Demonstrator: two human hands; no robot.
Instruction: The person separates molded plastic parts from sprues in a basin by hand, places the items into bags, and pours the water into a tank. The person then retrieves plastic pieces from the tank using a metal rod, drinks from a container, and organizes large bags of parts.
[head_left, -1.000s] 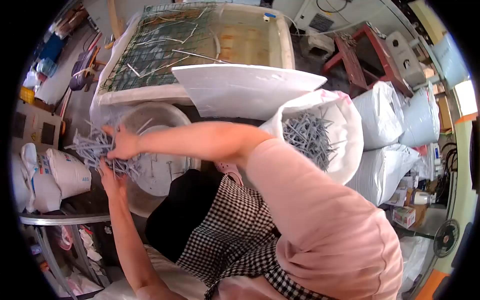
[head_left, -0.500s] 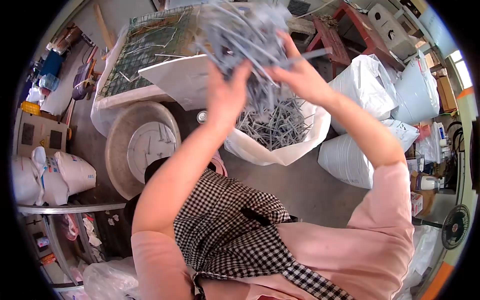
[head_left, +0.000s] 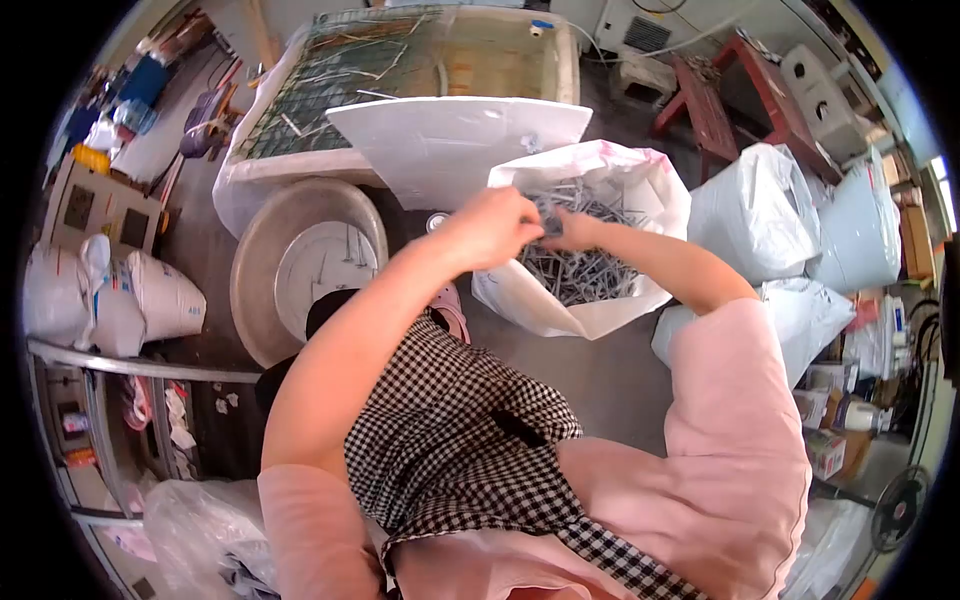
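A white sack (head_left: 540,305) stands open on the floor, filled with thin grey plastic pieces (head_left: 590,272). My left hand (head_left: 500,225) is over the sack's left side with its fingers bent inward; whether it grips a piece is too blurred to tell. Close beside it, my right hand (head_left: 575,230) is at the top of the heap, its fingertips smeared among the grey pieces. To the left sits a large round basin (head_left: 255,270) with a few grey pieces on its light bottom.
Behind the sack, a white board (head_left: 450,150) leans against a water tank (head_left: 300,165) with green netting. Full white bags (head_left: 750,215) stand at the right, near a red wooden stool (head_left: 700,110). More sacks (head_left: 165,295) rest on a metal shelf at the left.
Both hands have come down from high above the sack. The big bunch of grey pieces between them is no longer there. The view has shifted, showing more of the tank and board.
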